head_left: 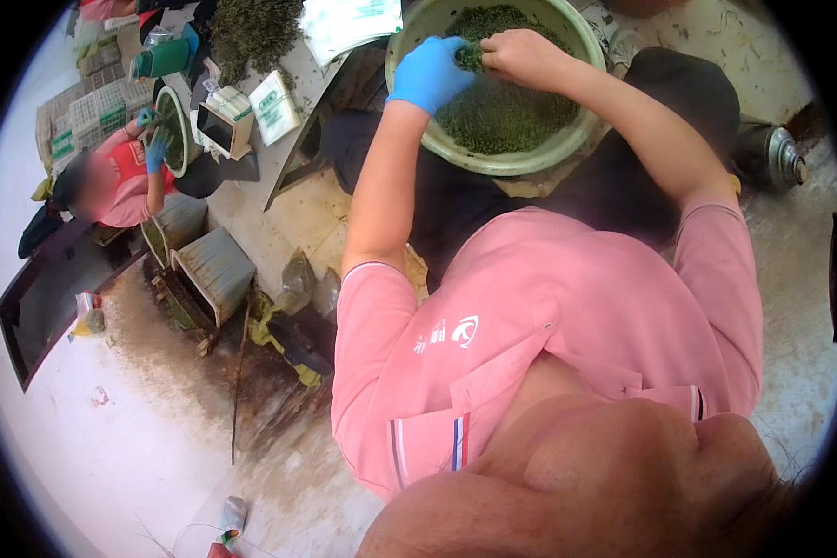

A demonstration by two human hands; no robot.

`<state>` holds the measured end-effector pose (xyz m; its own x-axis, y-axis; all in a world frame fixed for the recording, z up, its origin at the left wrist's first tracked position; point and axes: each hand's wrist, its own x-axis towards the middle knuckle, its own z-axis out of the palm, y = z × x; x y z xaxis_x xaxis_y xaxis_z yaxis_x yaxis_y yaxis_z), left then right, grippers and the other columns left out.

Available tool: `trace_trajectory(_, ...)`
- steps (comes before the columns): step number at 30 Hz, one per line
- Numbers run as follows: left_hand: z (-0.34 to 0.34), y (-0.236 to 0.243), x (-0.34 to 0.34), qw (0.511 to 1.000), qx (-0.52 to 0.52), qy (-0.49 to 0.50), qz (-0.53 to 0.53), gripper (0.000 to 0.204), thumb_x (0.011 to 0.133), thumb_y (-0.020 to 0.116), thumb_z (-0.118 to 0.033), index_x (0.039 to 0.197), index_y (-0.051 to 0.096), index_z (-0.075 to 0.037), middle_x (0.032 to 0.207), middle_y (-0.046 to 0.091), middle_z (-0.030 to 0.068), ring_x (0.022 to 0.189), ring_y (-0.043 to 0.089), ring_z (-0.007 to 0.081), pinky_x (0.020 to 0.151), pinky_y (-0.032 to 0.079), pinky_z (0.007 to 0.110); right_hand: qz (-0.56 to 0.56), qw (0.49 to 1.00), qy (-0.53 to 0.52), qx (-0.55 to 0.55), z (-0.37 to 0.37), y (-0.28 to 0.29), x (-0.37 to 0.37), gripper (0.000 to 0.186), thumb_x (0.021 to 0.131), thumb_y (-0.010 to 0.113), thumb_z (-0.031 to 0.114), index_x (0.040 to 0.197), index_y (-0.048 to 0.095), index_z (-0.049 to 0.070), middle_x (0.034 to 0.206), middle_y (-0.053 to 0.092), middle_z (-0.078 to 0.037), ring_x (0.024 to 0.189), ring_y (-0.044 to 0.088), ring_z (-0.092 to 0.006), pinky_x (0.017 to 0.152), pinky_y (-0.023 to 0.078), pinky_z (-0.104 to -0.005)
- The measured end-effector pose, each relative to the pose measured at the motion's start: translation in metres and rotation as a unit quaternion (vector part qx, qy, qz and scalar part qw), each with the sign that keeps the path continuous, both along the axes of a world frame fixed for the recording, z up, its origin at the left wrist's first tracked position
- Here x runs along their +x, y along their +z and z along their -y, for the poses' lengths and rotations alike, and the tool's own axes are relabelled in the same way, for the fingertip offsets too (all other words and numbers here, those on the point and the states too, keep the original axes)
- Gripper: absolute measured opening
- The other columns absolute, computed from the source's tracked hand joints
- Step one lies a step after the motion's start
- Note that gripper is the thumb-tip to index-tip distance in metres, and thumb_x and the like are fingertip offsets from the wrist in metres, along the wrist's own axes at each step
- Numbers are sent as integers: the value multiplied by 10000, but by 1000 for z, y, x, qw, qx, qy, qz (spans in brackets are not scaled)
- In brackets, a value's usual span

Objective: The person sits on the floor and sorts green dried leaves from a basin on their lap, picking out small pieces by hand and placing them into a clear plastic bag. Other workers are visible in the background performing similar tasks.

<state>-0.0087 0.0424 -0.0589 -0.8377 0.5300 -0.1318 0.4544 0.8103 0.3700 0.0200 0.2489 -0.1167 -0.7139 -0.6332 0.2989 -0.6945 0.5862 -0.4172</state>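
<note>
A wide pale-green basin [583, 126] holds a bed of small green leaves [493, 126] at the top of the head view, over my dark-clothed lap. My left hand [430, 73], in a blue glove, is at the basin's left side with fingers closed on a small clump of green leaves [470, 58]. My bare right hand [516, 58] meets it from the right, fingertips pinched at the same clump, above the leaves in the basin.
At left, a co-worker [126, 177] in pink with blue gloves works at another basin [181, 153]. Nearby are a heap of dried plants [251, 33], white packets [349, 28], stacked crates [88, 102] and tilted containers [209, 270]. A metal flask [774, 153] stands at right.
</note>
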Motion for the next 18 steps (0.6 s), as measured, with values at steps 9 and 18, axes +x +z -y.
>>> trace_trajectory(9,-5,15,6,978,160,83,108,345,800,812,-187,1080,705,-15,949,741,101,866,694,147,779,559,308,-39,999,-22,-14,-5,-2,2,142,751,726,147,753,626,46,884,598,-87,883,645,-287,753,531,-422)
trace_trajectory(18,-10,-6,3,975,197,42,96,348,771,814,-206,1052,710,-28,952,731,152,855,715,256,786,562,371,-24,999,7,21,-17,-2,1,80,815,641,135,786,668,65,838,650,-100,778,660,-295,674,535,-432)
